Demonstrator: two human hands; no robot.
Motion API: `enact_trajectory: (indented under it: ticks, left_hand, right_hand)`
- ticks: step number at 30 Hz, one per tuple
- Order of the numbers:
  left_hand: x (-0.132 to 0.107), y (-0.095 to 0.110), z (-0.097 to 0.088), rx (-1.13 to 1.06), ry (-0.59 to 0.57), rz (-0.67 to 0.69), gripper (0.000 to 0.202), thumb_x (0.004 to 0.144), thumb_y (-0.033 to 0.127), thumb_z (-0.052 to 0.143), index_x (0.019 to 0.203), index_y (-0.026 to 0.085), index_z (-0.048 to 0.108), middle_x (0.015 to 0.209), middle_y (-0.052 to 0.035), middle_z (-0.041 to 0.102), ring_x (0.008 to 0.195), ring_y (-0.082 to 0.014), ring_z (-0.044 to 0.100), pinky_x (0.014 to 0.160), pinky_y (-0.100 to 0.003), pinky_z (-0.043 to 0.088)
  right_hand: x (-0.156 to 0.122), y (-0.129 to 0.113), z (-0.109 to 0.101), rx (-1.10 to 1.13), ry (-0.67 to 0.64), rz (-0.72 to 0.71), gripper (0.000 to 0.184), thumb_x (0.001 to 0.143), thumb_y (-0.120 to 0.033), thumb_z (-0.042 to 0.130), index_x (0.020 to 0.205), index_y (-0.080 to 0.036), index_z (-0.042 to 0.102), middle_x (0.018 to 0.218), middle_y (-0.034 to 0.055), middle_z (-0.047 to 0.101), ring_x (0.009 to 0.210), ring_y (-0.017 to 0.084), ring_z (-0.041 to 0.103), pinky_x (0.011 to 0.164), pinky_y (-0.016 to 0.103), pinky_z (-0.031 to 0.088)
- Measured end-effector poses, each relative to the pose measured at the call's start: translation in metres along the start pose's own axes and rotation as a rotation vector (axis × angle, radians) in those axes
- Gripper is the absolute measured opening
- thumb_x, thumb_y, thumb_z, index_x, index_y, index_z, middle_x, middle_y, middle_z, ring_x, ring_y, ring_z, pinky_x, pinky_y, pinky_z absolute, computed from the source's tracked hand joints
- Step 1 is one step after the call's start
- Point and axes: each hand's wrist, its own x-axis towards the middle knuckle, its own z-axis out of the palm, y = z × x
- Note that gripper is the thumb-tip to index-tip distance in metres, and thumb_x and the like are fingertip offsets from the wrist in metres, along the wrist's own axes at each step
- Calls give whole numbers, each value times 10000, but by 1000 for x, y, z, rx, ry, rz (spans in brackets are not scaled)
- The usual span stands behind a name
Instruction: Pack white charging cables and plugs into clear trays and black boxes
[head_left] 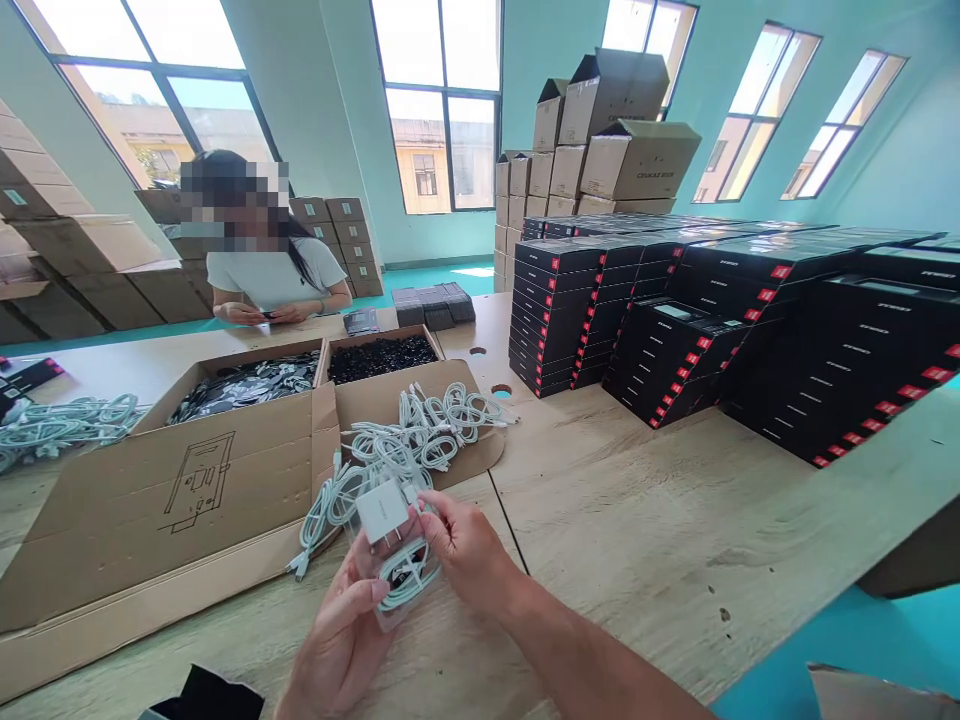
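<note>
My left hand (341,625) is closed around a clear plastic tray (390,618), thumb on top, above the near part of the table. In the tray sit a white charger plug (379,512) with its metal prongs toward me and a coiled white charging cable (411,590). My right hand (469,550) pinches the cable by its end, right beside the charger plug; its fingertips partly hide that end. Just beyond my hands, a loose pile of coiled white cables (420,435) lies on a cardboard flap (491,450).
An open carton (225,500) holds flat packets (251,385) and small black pieces (382,355). Stacked black boxes (555,320) with red labels fill the right side. More cables (67,425) lie at left. Across the wooden table (637,540) a person (274,270) handles something small.
</note>
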Motion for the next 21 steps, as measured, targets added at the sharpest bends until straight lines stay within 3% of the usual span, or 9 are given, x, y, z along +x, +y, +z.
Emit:
enact_trajectory:
  ticks: [3, 7, 9, 12, 17, 21]
  left_hand:
    - [-4, 0, 1, -10, -5, -25, 606, 637, 218, 758, 1240, 276, 740, 1306, -94, 739, 1353, -405, 557, 1126, -542, 461]
    - [-23, -3, 5, -26, -20, -97, 578, 643, 257, 774, 1220, 283, 752, 1358, -99, 709, 1367, -422, 542, 1082, -531, 504]
    - [-39, -5, 3, -28, 6, -168, 540, 623, 297, 804, 1163, 295, 780, 1356, -94, 711, 1362, -435, 545, 1060, -527, 523]
    - [-68, -8, -3, -19, 69, -229, 532, 646, 340, 800, 1176, 314, 776, 1371, -87, 702, 1310, -448, 589, 1022, -546, 544]
    - [-108, -12, -4, 59, 148, -170, 570, 691, 308, 773, 1260, 319, 737, 1390, -80, 689, 1310, -441, 591, 1050, -555, 525]
    - [-122, -18, 6, 67, 198, -144, 519, 704, 301, 761, 1223, 308, 755, 1352, -74, 714, 1345, -434, 562, 1070, -543, 521]
  right_hand:
    - [5, 6, -4, 342, -149, 74, 420, 965, -496, 542, 1276, -238, 655, 964, 30, 709, 848, 185, 636, 711, 264, 484]
    - [8, 1, -17, 612, -89, 153, 590, 921, -542, 563, 1409, -212, 544, 902, 13, 635, 729, 146, 603, 631, 247, 473]
    - [6, -4, -21, 635, -105, 161, 578, 899, -489, 590, 1402, -205, 554, 902, 8, 631, 670, 124, 575, 583, 234, 449]
    - [-2, -8, -20, 637, -241, 198, 520, 856, -373, 619, 1344, -194, 612, 872, -4, 645, 605, 102, 547, 508, 212, 392]
    - [-13, -7, -6, 613, -385, 274, 407, 841, -293, 609, 1226, -208, 710, 845, 5, 700, 654, 112, 591, 534, 199, 438]
    - [-17, 0, 2, 626, -471, 297, 380, 843, -318, 670, 1204, -210, 722, 827, -1, 712, 639, 107, 610, 520, 192, 443]
